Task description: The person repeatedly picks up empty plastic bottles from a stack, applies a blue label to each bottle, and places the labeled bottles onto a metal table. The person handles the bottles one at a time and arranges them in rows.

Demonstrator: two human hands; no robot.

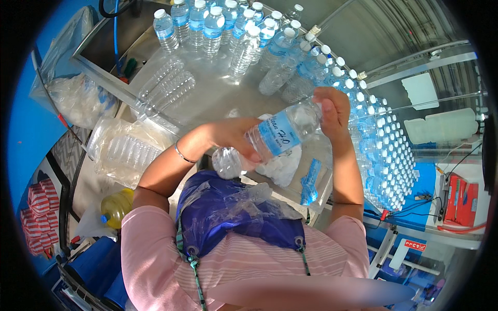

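A clear plastic bottle (307,120) with a blue label is held tilted in front of my chest, its neck end up to the right. My left hand (236,136) wraps around its lower body, with the rounded base showing past my fingers. At the neck, my right hand (333,113) is closed around the top, so the cap is hidden. Below the bottle lie a crumpled white plastic bag (282,168) and a bunch of flat blue labels (310,182) at the counter's near edge. A blue apron (223,205) with clear plastic over it covers my front.
Many capped, labelled bottles (212,31) stand on the metal counter (212,98), and more fill the right side (386,155). Clear unlabelled bottles (168,83) lie at left, beside a bag of bottles (127,150). A yellow jug (117,208) is lower left; red box (460,199) far right.
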